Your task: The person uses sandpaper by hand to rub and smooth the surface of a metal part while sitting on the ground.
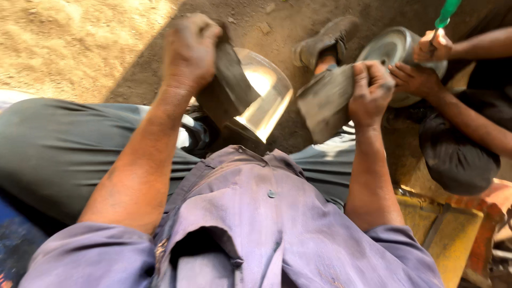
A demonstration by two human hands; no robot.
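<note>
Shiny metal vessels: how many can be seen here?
2. One shiny metal pot sits between the person's knees, wrapped by the grey cloth strip both hands pull. Another metal vessel lies upper right, under a co-worker's hands. Others may lie out of view.

I see a mirror-glossy metal vessel (pixel 264 98), a matt grey cloth strip (pixel 325 98) looking rough, and a co-worker's duller metal pot (pixel 392 50).

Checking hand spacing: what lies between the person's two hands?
In the head view, a shiny metal pot lies between left hand and right hand; each grips a grey cloth.
</note>
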